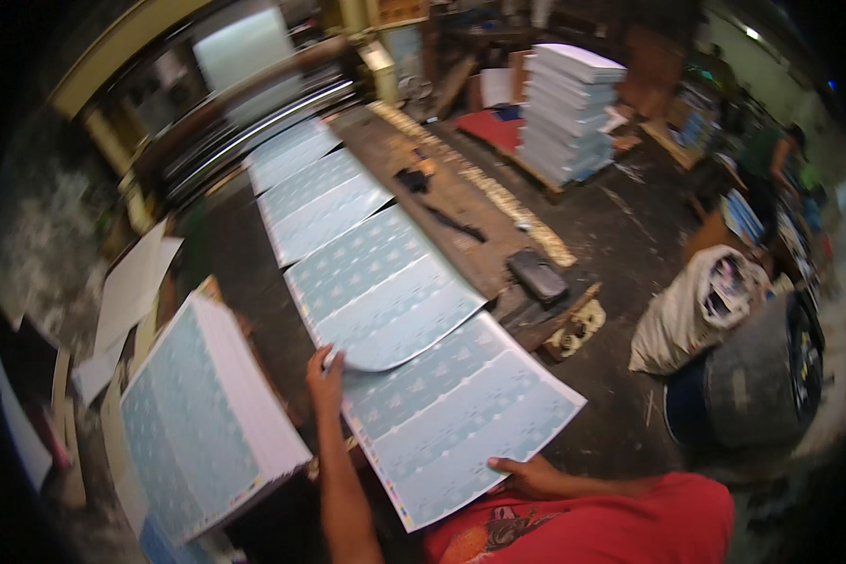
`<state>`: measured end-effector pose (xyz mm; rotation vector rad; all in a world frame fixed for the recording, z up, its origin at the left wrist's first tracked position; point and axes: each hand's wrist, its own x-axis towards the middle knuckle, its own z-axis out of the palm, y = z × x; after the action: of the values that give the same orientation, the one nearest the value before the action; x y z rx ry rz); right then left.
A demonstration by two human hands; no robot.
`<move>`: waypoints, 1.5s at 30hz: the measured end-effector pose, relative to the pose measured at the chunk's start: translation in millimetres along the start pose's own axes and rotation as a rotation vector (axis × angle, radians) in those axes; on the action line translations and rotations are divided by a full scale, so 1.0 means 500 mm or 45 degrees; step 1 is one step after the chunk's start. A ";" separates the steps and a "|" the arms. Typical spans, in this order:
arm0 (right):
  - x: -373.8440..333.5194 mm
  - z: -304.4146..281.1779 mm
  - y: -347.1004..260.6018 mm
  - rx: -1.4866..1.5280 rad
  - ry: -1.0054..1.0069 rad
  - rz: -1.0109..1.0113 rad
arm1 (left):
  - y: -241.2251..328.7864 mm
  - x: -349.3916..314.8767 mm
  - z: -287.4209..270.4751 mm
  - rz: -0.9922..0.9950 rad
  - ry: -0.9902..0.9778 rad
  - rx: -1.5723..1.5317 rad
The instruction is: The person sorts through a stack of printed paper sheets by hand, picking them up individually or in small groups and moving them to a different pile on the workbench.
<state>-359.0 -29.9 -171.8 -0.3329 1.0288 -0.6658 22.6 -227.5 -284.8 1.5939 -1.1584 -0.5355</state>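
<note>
A row of pale blue-green printed sheets runs from the rollers toward me, each overlapping its neighbour. My right hand (pixel 536 479) grips the near edge of the closest printed sheet (pixel 461 409), thumb on top and fingers hidden beneath. My left hand (pixel 326 381) is closed at the near left corner of the second printed sheet (pixel 385 291), pinching it. That sheet's near edge curls up over the closest one. To the left of my left forearm stands a thick, tilted stack of similar printed sheets (pixel 193 414).
A machine with long metal rollers (pixel 263 122) stands at the far left. Along the wooden table (pixel 461 258) lie a dark block (pixel 537 276) and a narrow yellowish strip (pixel 498 193). Rightward are a tall paper stack (pixel 569 117), a sack (pixel 696 315), a dark drum (pixel 752 376) and another person (pixel 766 160).
</note>
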 end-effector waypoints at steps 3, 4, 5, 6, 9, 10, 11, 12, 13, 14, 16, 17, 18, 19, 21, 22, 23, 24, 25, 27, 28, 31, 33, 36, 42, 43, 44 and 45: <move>0.007 -0.024 0.016 0.043 -0.045 -0.030 | 0.111 -0.022 0.015 -0.012 0.030 0.298; 0.010 -0.017 0.017 0.078 -0.061 -0.057 | 0.123 -0.032 0.003 -0.008 0.054 0.390; 0.007 -0.010 0.013 0.043 -0.079 -0.040 | 0.125 -0.041 -0.016 0.043 0.041 0.425; 0.004 -0.006 0.010 0.043 -0.085 -0.029 | 0.135 -0.058 -0.018 0.113 0.009 0.489; 0.003 -0.006 -0.003 0.050 -0.059 -0.037 | 0.226 -0.139 -0.005 0.312 -0.281 0.593; 0.004 -0.002 -0.009 0.031 -0.046 -0.033 | 0.271 -0.182 -0.015 0.343 -0.472 0.591; 0.004 0.000 -0.009 0.018 -0.029 -0.027 | 0.308 -0.226 -0.030 0.352 -0.680 0.621; 0.008 -0.003 -0.007 0.020 -0.025 -0.018 | 0.345 -0.266 -0.042 0.370 -0.902 0.647; 0.019 -0.008 -0.004 0.020 -0.019 -0.005 | 0.388 -0.309 -0.053 0.403 -1.057 0.690; 0.029 -0.009 0.000 0.014 -0.030 0.016 | 0.418 -0.350 -0.060 0.429 -1.196 0.746; 0.032 -0.011 0.006 0.096 -0.073 -0.036 | 0.436 -0.405 -0.050 0.408 -1.429 0.787; 0.032 -0.018 0.005 0.096 -0.054 -0.022 | 0.452 -0.418 -0.041 0.506 -1.407 0.881; 0.033 -0.020 0.007 0.089 -0.053 0.000 | 0.447 -0.419 -0.040 0.497 -1.396 0.839; 0.032 -0.022 0.009 0.101 -0.053 -0.013 | 0.434 -0.421 -0.038 0.483 -1.381 0.796; 0.038 -0.025 0.015 0.111 -0.076 0.014 | 0.421 -0.416 -0.040 0.480 -1.368 0.695; 0.041 -0.025 0.017 0.109 -0.092 0.033 | 0.416 -0.409 -0.046 0.493 -1.369 0.637; 0.043 -0.026 0.016 0.123 -0.163 -0.001 | 0.414 -0.404 -0.048 0.501 -1.365 0.579; 0.046 -0.022 0.017 0.134 -0.252 -0.015 | 0.419 -0.401 -0.052 0.431 -1.369 0.573; 0.050 -0.020 0.017 0.145 -0.345 -0.023 | 0.430 -0.390 -0.051 0.354 -1.366 0.568; 0.058 -0.031 0.006 0.059 -0.353 -0.035 | 0.438 -0.372 -0.052 0.327 -1.264 0.483; 0.069 -0.033 -0.001 0.014 -0.355 -0.046 | 0.455 -0.355 -0.057 0.333 -1.196 0.469; 0.126 -0.052 0.011 0.069 -0.197 -0.076 | 0.492 -0.330 -0.072 0.441 -1.033 0.559; 0.141 -0.045 0.014 0.039 -0.172 -0.113 | 0.486 -0.336 -0.064 0.542 -0.973 0.620; 0.141 -0.020 -0.007 -0.048 -0.151 -0.085 | 0.456 -0.354 -0.029 0.609 -1.029 0.908; 0.123 -0.005 -0.024 -0.099 -0.112 -0.053 | 0.348 -0.336 0.044 0.497 -1.055 1.030; 0.123 -0.005 -0.021 -0.092 -0.107 -0.070 | 0.339 -0.325 0.052 0.475 -1.064 1.053; 0.123 -0.005 -0.018 -0.084 -0.103 -0.088 | 0.330 -0.315 0.056 0.465 -1.065 1.059; 0.124 -0.004 -0.018 -0.078 -0.101 -0.111 | 0.328 -0.301 0.058 0.460 -1.061 1.066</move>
<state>-342.5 -76.7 -209.7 -0.4563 0.9647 -0.6947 -133.0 -107.0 -176.9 1.8017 -2.4883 -0.5105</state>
